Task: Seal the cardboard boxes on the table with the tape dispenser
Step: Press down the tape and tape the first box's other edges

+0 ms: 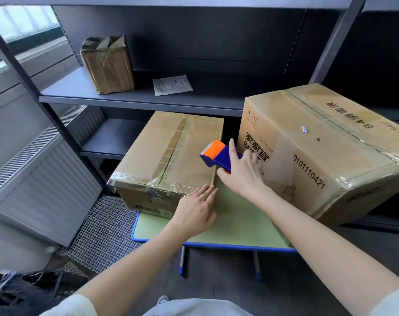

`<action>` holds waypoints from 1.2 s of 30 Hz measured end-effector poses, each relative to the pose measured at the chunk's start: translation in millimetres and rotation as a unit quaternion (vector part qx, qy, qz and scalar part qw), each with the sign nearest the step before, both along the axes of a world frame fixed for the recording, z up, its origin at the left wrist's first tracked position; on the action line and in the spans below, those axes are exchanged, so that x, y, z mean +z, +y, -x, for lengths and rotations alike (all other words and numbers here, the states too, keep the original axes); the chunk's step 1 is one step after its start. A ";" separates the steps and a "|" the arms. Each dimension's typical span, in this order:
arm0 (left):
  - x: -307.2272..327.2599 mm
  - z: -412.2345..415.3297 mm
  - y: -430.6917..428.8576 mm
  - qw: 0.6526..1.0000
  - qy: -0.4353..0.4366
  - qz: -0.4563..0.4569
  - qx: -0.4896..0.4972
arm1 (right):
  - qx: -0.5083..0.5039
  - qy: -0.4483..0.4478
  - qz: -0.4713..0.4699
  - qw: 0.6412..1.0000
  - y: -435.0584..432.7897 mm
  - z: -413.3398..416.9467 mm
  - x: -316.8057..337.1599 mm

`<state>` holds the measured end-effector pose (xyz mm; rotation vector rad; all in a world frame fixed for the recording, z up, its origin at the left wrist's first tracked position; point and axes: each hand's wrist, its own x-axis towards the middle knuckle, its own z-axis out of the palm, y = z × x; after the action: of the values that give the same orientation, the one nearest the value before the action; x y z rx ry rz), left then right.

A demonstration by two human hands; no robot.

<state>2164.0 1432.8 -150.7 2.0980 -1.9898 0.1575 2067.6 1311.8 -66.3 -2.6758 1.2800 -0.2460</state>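
Two cardboard boxes stand on a small green table (pixel 235 229). The left box (pixel 171 156) is lower, with tape along its top seam and front edge. The right box (pixel 319 147) is larger, printed with black text, and tape runs across its top. My right hand (pixel 244 172) grips a blue and orange tape dispenser (pixel 216 155) in the gap between the boxes, above the left box's right edge. With straight fingers, my left hand (pixel 197 209) rests flat against the left box's near right corner.
Grey metal shelving (pixel 134 99) stands behind the table; its shelf bears a small taped box (pixel 107 65) and a white packet (pixel 172 85). A radiator (pixel 39 169) and a wire mesh panel (pixel 107 233) lie at the left. Both boxes overhang the table.
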 end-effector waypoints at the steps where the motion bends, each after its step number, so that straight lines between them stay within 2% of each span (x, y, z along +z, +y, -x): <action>1: 2.8 -6.5 2.8 1.000 0.016 0.008 0.001 | 0.011 -0.007 0.006 1.000 2.8 -6.3 0.2; 5: 11.4 -38.9 19.0 0.998 0.029 0.026 0.050 | 0.074 -0.019 0.054 0.996 12.0 -34.8 -3.1; 8: 15.9 -66.1 33.2 0.991 0.041 0.048 0.115 | 0.078 -0.010 0.074 0.994 17.8 -52.8 -8.6; 10: 18.7 -84.0 44.0 0.982 0.051 0.065 0.169 | 0.084 0.007 0.102 0.991 22.1 -64.4 -12.8; 13: 20.3 -111.4 59.3 0.962 0.086 0.037 0.257 | 0.075 0.027 0.151 0.985 24.9 -78.7 -22.2; 17: 15.4 -146.9 80.2 0.933 0.112 0.046 0.340 | 0.086 -0.001 0.180 0.980 25.6 -91.9 -36.7; 23: 7.7 -171.8 91.7 0.922 0.131 0.064 0.358 | 0.066 -0.054 0.158 0.984 28.9 -106.9 -50.6; 26: 0.4 -179.6 91.1 0.920 0.157 0.066 0.352 | 0.051 -0.067 0.189 0.978 32.7 -113.1 -52.6; 29: -0.8 -184.5 90.2 0.916 0.180 0.090 0.347 | 0.125 -0.095 0.243 0.957 41.0 -123.2 -57.8; 31: 0.6 -185.9 90.0 0.914 0.189 0.101 0.346 | 0.234 -0.118 0.227 0.938 53.1 -132.1 -61.2; 33: 2.9 -184.6 90.2 0.910 0.197 0.110 0.347 | 0.322 -0.108 0.152 0.928 68.2 -141.9 -65.1; 36: 3.7 -173.0 90.7 0.914 0.203 0.131 0.326 | 0.357 -0.073 0.029 0.931 79.4 -151.3 -67.4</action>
<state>2336.9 1523.5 -146.9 2.2893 -0.9357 0.0852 2219.0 1391.2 -133.7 -2.8863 0.2085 -0.3676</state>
